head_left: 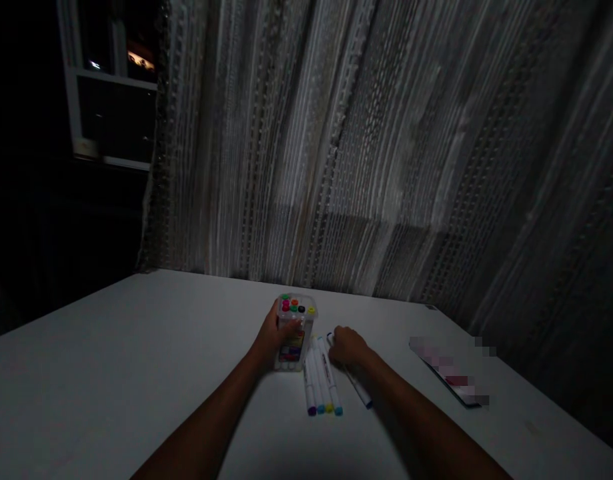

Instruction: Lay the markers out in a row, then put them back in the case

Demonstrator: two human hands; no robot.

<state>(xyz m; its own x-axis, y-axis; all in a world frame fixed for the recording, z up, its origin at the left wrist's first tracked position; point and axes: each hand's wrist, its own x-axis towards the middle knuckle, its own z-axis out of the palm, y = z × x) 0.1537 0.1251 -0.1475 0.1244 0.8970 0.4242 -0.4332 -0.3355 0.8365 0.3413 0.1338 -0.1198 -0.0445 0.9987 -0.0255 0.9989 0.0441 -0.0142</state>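
Note:
A clear plastic marker case stands upright on the white table, with several colored marker ends showing at its top. My left hand is wrapped around its left side, the thumb across the front. Several white markers lie side by side just right of the case, their purple, blue and yellow ends toward me. Farther right, my right hand is closed over a white marker with dark blue ends, which lies slanted on the table. The fingertips of that hand are partly hidden.
The white table stretches out on both sides. Toward its right lies a flat, partly blurred-out object with a dark edge. A grey woven curtain hangs behind the table, and a dark window is at upper left. The room is dim.

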